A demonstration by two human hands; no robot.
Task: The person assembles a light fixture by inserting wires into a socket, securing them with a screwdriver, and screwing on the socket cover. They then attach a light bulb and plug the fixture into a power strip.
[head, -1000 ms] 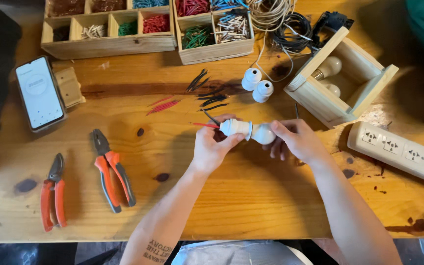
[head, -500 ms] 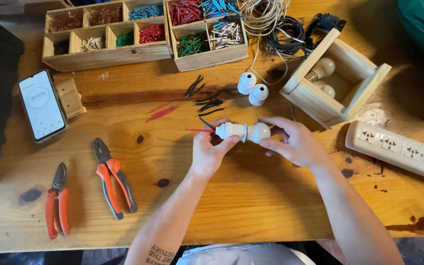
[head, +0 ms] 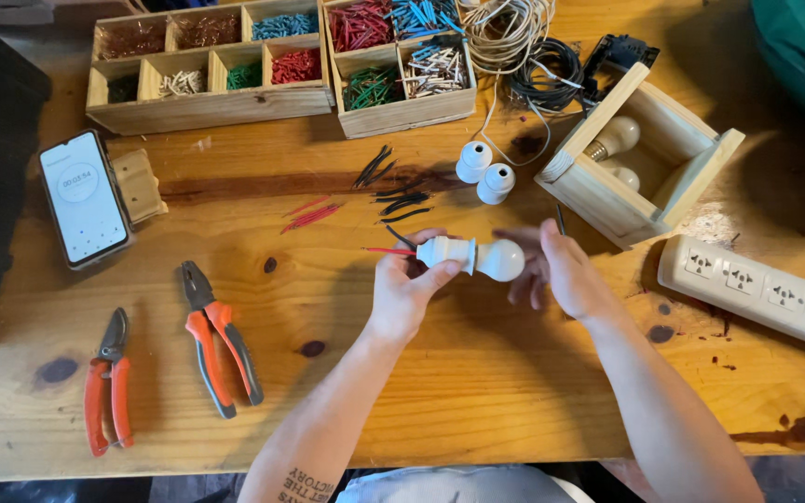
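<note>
Left hand (head: 405,291) grips a smooth white lamp socket (head: 447,251) with frosted round bulb (head: 501,260); right hand (head: 559,272) open beside

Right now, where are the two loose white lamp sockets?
In the head view the two loose white lamp sockets stand side by side on the wooden table, above the left hand, between the scattered black wire pieces and the wooden bulb box.
</note>
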